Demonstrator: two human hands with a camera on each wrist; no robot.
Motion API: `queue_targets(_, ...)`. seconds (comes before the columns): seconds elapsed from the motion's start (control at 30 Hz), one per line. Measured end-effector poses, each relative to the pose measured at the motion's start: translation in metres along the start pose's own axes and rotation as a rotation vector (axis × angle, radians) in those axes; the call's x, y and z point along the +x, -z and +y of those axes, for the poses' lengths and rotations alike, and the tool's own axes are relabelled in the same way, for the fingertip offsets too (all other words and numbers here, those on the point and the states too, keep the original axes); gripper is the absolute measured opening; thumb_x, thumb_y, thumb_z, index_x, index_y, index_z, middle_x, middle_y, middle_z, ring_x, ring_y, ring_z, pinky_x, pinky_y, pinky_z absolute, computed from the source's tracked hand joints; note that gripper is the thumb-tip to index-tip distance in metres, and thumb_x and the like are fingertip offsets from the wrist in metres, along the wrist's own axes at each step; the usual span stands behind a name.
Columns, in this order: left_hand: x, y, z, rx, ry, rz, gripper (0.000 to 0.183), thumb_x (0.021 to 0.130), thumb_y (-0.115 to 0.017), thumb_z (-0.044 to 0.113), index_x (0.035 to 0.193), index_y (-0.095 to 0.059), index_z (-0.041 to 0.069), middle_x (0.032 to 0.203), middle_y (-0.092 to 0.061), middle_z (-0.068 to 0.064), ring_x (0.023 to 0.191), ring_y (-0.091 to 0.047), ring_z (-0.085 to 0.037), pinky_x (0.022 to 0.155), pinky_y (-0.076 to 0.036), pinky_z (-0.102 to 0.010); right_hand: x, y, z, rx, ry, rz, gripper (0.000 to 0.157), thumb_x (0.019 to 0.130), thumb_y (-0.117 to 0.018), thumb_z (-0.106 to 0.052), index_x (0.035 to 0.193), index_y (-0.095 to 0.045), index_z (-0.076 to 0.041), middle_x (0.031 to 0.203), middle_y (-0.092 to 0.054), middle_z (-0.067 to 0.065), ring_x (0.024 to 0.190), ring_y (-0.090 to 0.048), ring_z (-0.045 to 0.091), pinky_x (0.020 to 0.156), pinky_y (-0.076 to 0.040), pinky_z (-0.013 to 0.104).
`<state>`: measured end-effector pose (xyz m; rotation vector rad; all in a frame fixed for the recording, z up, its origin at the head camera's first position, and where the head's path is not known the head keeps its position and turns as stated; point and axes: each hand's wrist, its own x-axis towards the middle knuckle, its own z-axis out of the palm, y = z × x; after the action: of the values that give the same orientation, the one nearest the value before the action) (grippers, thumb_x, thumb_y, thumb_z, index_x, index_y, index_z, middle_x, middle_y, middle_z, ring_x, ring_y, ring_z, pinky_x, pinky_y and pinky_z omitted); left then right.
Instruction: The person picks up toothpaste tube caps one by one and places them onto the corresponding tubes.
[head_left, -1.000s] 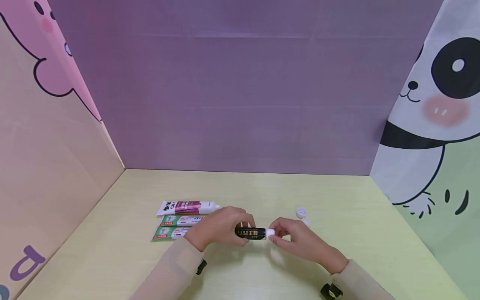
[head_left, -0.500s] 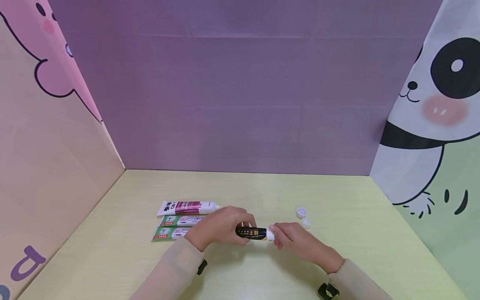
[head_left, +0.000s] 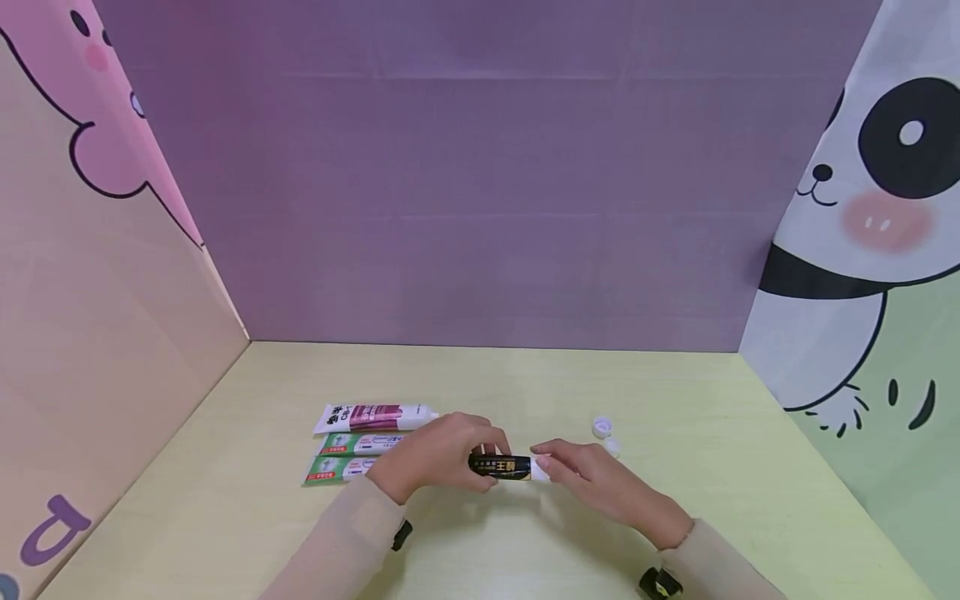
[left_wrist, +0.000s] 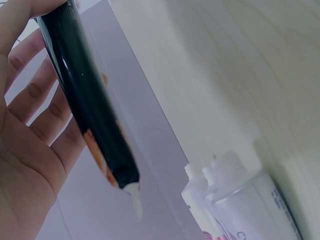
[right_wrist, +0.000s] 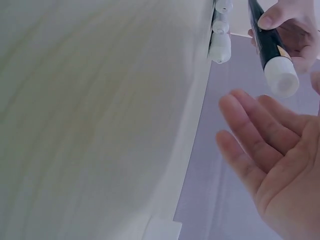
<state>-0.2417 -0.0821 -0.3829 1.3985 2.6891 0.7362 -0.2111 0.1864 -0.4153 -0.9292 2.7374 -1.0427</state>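
My left hand (head_left: 450, 450) holds a black toothpaste tube (head_left: 501, 467) with gold lettering, thumb and fingers around its body, level above the table. The tube's white cap (right_wrist: 281, 77) points right. My right hand (head_left: 596, 479) is around the cap end; in the right wrist view its fingers (right_wrist: 255, 125) are spread and slightly bent, with a gap between them and the cap. The tube's flat tail (left_wrist: 132, 189) points down in the left wrist view. Left of my hands lie a purple-and-white toothpaste tube (head_left: 375, 417) and two green-and-white tubes, partly hidden by my left hand.
Two small white caps (head_left: 602, 427) lie on the pale wooden table (head_left: 675, 400) just beyond my right hand. A purple wall panel (head_left: 480, 208) stands behind the table, with cartoon-printed panels on both sides.
My right hand was pinching the cap, turned over with it, and now has loosened its fingers around it. My left hand and the tube have hardly moved.
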Motion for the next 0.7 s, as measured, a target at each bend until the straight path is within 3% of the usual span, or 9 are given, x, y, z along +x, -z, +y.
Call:
queue_targets(0.1,-0.0004,0.0,-0.0009,0.001,0.0,0.001,0.023,0.079,-0.083,0.019,0.099,-0.072,0.022,0.084,-0.06,0.014,0.07,-0.057,0.0,0.066,-0.048,-0.02,-0.0015,-0.0008,-0.0003,0.031,-0.003,0.023,0.045,0.101,-0.056,-0.044,0.131,-0.06,-0.009,0.108,-0.067,-0.006,0.092,-0.064,0.008,0.08,-0.052,0.034)
queue_targets(0.3,-0.0002,0.0005,-0.0016,0.005,-0.007,0.002,0.024,0.078,-0.083,0.019,0.099,-0.072,0.022,0.084,-0.06,0.015,0.07,-0.056,0.0,0.065,-0.048,-0.02,-0.0023,-0.0036,-0.0022,0.099,0.082,0.112,0.034,0.091,-0.075,-0.03,0.115,-0.057,-0.012,0.109,-0.061,-0.004,0.095,-0.063,0.013,0.085,-0.052,0.036)
queue_targets(0.53,-0.0008,0.0017,-0.0005,0.009,-0.008,0.009,0.024,0.078,-0.083,0.018,0.098,-0.072,0.023,0.084,-0.06,0.015,0.071,-0.056,0.001,0.066,-0.047,-0.019,-0.003,-0.0062,-0.003,0.122,0.151,0.144,0.035,0.087,-0.08,-0.019,0.11,-0.056,-0.009,0.102,-0.061,0.0,0.092,-0.064,0.022,0.082,-0.053,0.035)
queue_targets(0.7,-0.0015,0.0014,-0.0008,0.01,-0.006,0.01,0.024,0.078,-0.083,0.019,0.099,-0.072,0.023,0.084,-0.06,0.015,0.071,-0.056,0.001,0.065,-0.047,-0.02,-0.0026,-0.0074,-0.0028,0.117,0.185,0.154,0.031,0.088,-0.079,-0.013,0.108,-0.056,-0.01,0.099,-0.06,0.0,0.09,-0.062,0.02,0.08,-0.054,0.034)
